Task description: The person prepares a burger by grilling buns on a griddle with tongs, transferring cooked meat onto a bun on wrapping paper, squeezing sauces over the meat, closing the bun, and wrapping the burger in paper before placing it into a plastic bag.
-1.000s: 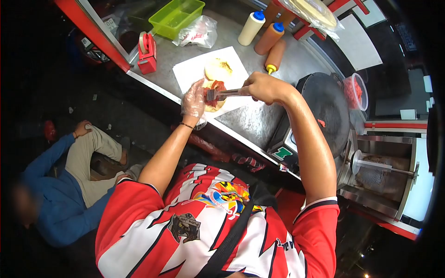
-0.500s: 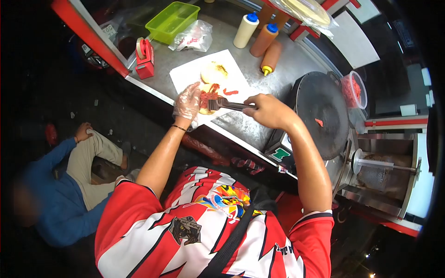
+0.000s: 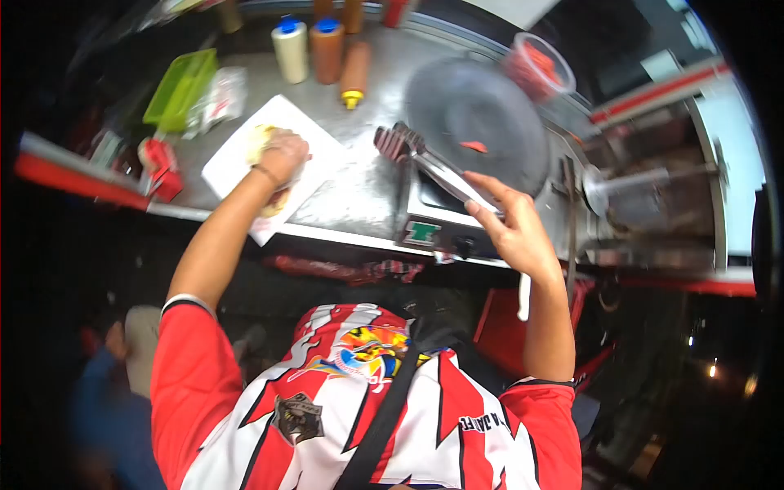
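My right hand [image 3: 516,233] grips metal tongs [image 3: 445,175] by the handle end. The dark slotted heads of the tongs hang over the counter at the left edge of the round griddle. My left hand [image 3: 286,155] reaches over the white paper [image 3: 327,143], between the two pieces of a bun. One yellowish bun half [image 3: 260,143] lies beyond the hand, while the other bun piece with red meat [image 3: 276,202] shows partly under the wrist. Blur and the hand itself hide the left fingers and whatever they touch.
On the round black griddle [image 3: 482,106] lies a small red scrap of meat [image 3: 474,147]. Behind it stands a clear tub [image 3: 539,67] of red strips. Sauce bottles [image 3: 327,53], a green basket [image 3: 181,90], a plastic bag [image 3: 220,98] and a red tape dispenser [image 3: 161,170] are on the counter.
The tongs have moved right, from the bun's meat to beside the griddle. My left hand has shifted from the paper's near edge onto the paper. The camera view has swung right.
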The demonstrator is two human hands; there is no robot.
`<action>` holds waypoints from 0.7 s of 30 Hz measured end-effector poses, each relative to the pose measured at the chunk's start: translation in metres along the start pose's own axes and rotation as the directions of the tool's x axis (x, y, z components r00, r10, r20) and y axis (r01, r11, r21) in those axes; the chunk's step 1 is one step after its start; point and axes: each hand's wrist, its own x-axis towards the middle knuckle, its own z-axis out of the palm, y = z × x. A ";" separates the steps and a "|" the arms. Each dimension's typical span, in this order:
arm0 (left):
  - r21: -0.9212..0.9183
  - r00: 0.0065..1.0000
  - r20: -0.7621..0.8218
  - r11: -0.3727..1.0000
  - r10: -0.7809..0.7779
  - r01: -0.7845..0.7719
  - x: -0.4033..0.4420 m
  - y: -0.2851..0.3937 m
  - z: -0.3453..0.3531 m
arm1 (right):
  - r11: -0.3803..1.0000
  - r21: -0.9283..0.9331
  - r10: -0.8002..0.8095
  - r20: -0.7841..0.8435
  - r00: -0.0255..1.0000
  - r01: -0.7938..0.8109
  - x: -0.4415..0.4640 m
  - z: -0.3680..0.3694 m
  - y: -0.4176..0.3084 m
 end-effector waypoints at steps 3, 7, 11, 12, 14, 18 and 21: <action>0.056 0.999 0.036 0.998 -0.031 0.029 0.008 0.013 -0.022 | 0.997 -0.058 0.032 -0.246 0.969 -0.048 -0.026 -0.034 0.068; -0.206 0.993 0.046 0.972 -0.107 0.114 -0.002 -0.022 -0.045 | 0.966 -0.212 0.088 -0.261 0.961 -0.147 -0.023 -0.044 0.110; -0.544 0.959 0.106 0.792 -0.263 0.277 -0.064 -0.055 -0.103 | 0.987 -0.163 -0.048 -0.221 0.974 0.012 -0.028 -0.039 0.117; -0.501 0.945 0.162 0.802 -0.283 0.326 -0.077 -0.054 -0.109 | 0.981 -0.193 -0.058 -0.201 0.978 0.019 -0.030 -0.039 0.117; -0.427 0.914 0.250 0.811 -0.318 0.399 -0.094 -0.040 -0.116 | 0.984 -0.178 -0.056 -0.192 0.980 0.021 -0.032 -0.036 0.113; -0.396 0.914 0.188 0.824 -0.358 0.405 -0.108 -0.032 -0.073 | 1.000 -0.027 -0.019 -0.165 0.986 0.015 -0.034 -0.015 0.074; -0.581 0.868 0.018 0.702 -0.496 0.413 -0.129 -0.047 -0.050 | 0.988 0.076 -0.121 -0.128 0.984 0.132 -0.026 0.028 0.035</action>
